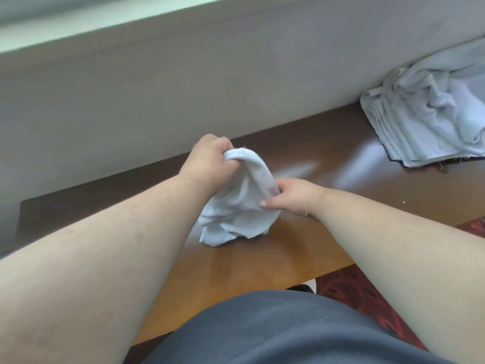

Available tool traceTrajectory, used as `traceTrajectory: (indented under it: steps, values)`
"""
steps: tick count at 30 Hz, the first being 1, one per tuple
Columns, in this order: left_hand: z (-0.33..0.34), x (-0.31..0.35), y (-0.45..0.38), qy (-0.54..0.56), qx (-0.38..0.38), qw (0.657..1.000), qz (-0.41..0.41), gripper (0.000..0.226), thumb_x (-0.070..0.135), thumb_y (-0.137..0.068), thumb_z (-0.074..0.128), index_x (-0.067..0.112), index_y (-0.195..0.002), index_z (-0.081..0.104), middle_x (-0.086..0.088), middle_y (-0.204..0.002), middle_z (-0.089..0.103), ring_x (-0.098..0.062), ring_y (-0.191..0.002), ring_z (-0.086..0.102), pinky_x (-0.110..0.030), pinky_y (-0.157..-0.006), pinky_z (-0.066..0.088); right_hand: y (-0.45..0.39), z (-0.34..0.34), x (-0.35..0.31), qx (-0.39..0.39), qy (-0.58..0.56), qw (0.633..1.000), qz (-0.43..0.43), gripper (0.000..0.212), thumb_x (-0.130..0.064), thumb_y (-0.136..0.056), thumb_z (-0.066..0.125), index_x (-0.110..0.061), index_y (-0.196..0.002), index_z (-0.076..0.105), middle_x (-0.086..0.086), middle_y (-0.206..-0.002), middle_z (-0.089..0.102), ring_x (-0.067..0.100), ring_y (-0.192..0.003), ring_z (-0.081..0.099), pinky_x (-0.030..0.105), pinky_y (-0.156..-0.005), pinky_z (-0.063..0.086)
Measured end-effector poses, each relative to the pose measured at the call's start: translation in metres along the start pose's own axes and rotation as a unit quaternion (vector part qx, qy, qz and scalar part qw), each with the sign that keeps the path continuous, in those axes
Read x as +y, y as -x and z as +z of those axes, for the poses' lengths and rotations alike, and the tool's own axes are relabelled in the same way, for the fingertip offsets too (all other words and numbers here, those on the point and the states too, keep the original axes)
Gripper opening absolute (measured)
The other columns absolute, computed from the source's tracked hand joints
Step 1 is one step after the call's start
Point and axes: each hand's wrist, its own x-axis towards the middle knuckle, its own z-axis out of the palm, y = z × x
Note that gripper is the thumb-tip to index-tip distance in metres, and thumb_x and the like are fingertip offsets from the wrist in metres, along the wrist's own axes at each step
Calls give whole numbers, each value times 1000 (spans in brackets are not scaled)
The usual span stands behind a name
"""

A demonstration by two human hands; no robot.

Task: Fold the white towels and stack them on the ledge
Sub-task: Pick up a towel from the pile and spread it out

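A crumpled white towel [236, 206] hangs between my hands above the brown wooden ledge [262, 258], its lower folds touching the wood. My left hand [207, 164] grips the towel's top edge in a fist. My right hand [291, 197] pinches its right side, thumb on the cloth. A pile of white towels [425, 119] lies at the far right of the ledge, flat layers underneath and a rumpled one on top.
A grey wall [183, 88] rises right behind the ledge, with a pale sill [78, 27] above it. Red patterned carpet [354, 290] shows below the ledge's front edge. My dark clothing [275, 329] fills the bottom of the view.
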Motion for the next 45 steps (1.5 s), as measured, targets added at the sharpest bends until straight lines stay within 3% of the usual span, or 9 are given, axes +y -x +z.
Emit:
traceTrajectory:
  steps: [4,8,12,17,24,27,36,42,45]
  values:
    - [0,0,-8,-75,32,989,-126,3,32,-78,52,29,-78,51,-1,-103,52,-28,-96,54,-42,-85,49,-4,-4,22,49,-13,997,53,11,-36,-85,69,-27,-91,71,-10,-90,72,5,-85,66,23,-75,49]
    - [18,13,-2,-126,40,986,-98,55,25,-80,58,31,-132,42,-2,-140,35,-27,-129,35,-38,-107,29,-8,-6,17,76,-278,957,39,16,-22,-100,52,-17,-107,65,10,-108,71,26,-99,67,43,-93,54]
    - [55,34,23,-117,-20,986,118,44,55,-76,61,26,-108,50,8,-103,49,-18,-101,51,-29,-83,40,-14,-17,8,102,-468,876,55,27,-28,-104,43,-12,-117,61,10,-105,72,26,-88,72,40,-71,60]
    - [85,31,31,-226,-142,963,-33,20,36,-90,57,20,-99,49,-1,-99,59,-23,-85,58,-33,-70,47,-14,-31,11,138,-556,814,93,30,-37,-104,43,-15,-104,64,2,-76,73,17,-63,70,25,-49,53]
    - [51,36,18,-48,7,995,-84,20,24,-89,37,30,-101,53,1,-96,57,-25,-79,56,-32,-65,41,-20,-45,11,193,-587,783,66,31,-39,-102,47,-19,-121,61,1,-109,67,14,-53,57,37,-79,56]
    - [38,44,14,-10,53,996,-65,30,23,-87,32,36,-104,54,4,-99,54,-20,-79,55,-33,-64,41,-21,-50,-2,170,-610,773,24,32,-30,-102,44,-16,-127,59,3,-111,65,21,-83,66,40,-82,52]
    - [29,34,17,-194,17,978,80,31,3,-78,53,21,-102,64,-1,-106,55,-27,-101,46,-40,-84,43,-12,-57,3,170,-791,588,3,45,-4,-88,34,-2,-130,51,24,-121,64,40,-106,65,47,-81,57]
    - [44,29,17,-353,-189,916,6,39,1,-63,68,21,-93,52,1,-88,47,-24,-92,48,-35,-69,42,-14,-39,54,75,-662,735,123,57,-56,-87,61,-12,-124,61,16,-113,71,35,-100,70,46,-83,57]
    - [55,31,21,-434,-324,837,-76,34,10,-75,58,23,-106,59,0,-91,53,-24,-87,54,-33,-73,47,-12,-27,75,59,-478,855,193,36,-38,-91,68,-18,-120,63,6,-103,76,25,-89,74,39,-64,60]
